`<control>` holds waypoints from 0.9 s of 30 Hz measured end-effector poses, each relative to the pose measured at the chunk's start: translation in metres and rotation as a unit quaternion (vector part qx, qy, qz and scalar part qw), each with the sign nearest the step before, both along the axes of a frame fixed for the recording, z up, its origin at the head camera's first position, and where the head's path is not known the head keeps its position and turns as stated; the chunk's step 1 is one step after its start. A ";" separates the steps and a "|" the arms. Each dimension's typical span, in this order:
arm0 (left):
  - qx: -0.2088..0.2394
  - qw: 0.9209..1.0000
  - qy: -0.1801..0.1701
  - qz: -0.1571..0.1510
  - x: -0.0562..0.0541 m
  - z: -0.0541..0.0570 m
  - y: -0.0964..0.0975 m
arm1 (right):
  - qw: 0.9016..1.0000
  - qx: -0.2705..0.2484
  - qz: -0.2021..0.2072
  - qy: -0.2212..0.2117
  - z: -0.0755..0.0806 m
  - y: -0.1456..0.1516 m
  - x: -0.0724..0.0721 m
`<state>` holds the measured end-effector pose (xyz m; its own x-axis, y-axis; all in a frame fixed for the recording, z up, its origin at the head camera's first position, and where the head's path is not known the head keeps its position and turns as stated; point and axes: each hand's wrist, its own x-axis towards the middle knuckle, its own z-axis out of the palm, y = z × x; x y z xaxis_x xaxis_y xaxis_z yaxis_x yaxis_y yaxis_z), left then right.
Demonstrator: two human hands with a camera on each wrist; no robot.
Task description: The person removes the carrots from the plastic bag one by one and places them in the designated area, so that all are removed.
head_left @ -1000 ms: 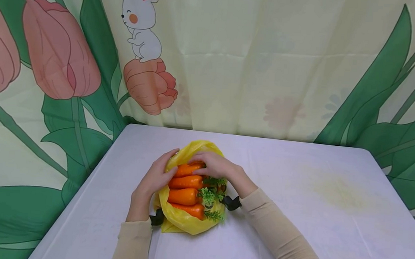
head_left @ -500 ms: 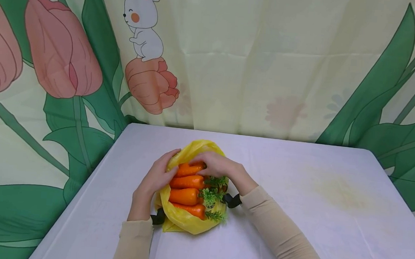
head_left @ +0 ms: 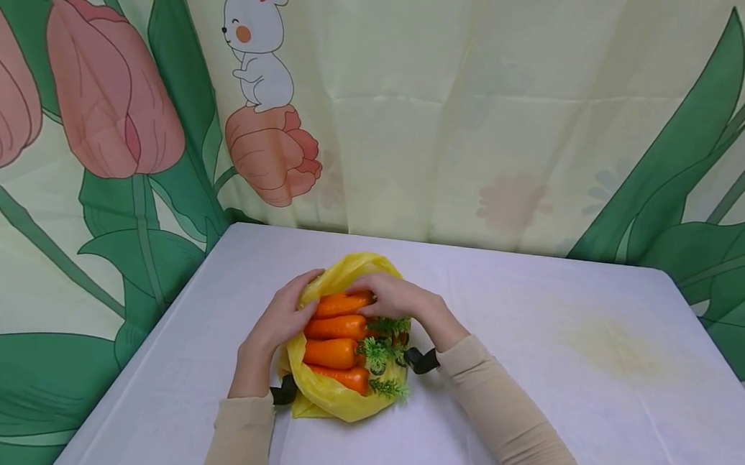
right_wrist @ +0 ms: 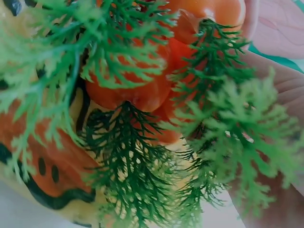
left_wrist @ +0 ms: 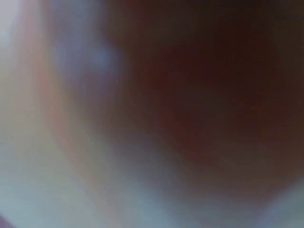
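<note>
A yellow plastic bag (head_left: pixel 339 405) lies on the table with its mouth wide, showing several orange carrots (head_left: pixel 331 353) with leafy green tops (head_left: pixel 374 351). At the bag's left rim, my left hand (head_left: pixel 282 316) holds the plastic, thumb toward the carrots and fingers outside. My right hand (head_left: pixel 396 296) reaches in from the right and grips the uppermost carrot (head_left: pixel 341 304) near its leafy end. Close up in the right wrist view, green fronds (right_wrist: pixel 137 166) hang before the carrots and partly hide the hand. The left wrist view is dark and blurred.
A white cloth covers the table (head_left: pixel 530 388), with a faint yellowish stain on its right part. Behind it hangs a curtain (head_left: pixel 393 119) printed with tulips and a rabbit. Dark camera mounts sit at both wrists, close to the bag.
My right hand has shifted slightly to the right, and more of the uppermost carrot shows. The left hand stays at the bag's rim.
</note>
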<state>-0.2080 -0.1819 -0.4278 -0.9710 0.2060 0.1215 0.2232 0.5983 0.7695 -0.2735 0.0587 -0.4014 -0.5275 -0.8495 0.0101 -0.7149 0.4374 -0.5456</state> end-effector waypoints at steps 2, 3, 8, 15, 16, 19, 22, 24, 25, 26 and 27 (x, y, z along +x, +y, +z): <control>0.001 1.000 0.002 -0.001 0.000 0.000 0.000 | 1.000 0.001 -0.005 -0.002 0.001 0.002 0.000; 0.001 1.000 0.003 -0.002 0.000 -0.001 0.000 | 1.000 0.001 -0.008 -0.005 0.002 0.004 0.000; 0.003 1.000 0.008 -0.007 0.000 -0.002 -0.001 | 1.000 0.011 -0.019 0.006 0.008 0.011 0.001; 0.006 1.000 0.015 -0.009 0.000 0.000 0.000 | 0.999 0.021 -0.020 0.034 0.018 0.023 0.003; 0.007 1.000 0.015 -0.009 0.000 0.001 0.000 | 0.999 0.023 -0.023 0.035 0.020 0.025 0.004; 0.006 1.000 0.015 -0.010 0.000 0.001 0.000 | 0.999 0.024 -0.026 0.041 0.023 0.030 0.004; 0.010 1.000 0.013 -0.009 0.000 0.002 0.000 | 0.998 0.022 -0.030 0.050 0.024 0.037 0.004; 0.013 1.000 0.013 -0.010 0.001 0.002 0.000 | 0.998 0.018 -0.034 0.051 0.025 0.042 0.003; 0.014 1.000 0.013 -0.010 0.001 0.002 0.000 | 0.998 0.016 -0.037 0.052 0.025 0.044 0.003; 0.016 1.000 0.013 -0.011 0.001 0.001 0.000 | 0.998 0.013 -0.040 0.051 0.026 0.047 0.003; 0.016 1.000 0.013 -0.011 0.001 0.001 0.000 | 0.998 0.008 -0.042 0.050 0.026 0.050 0.003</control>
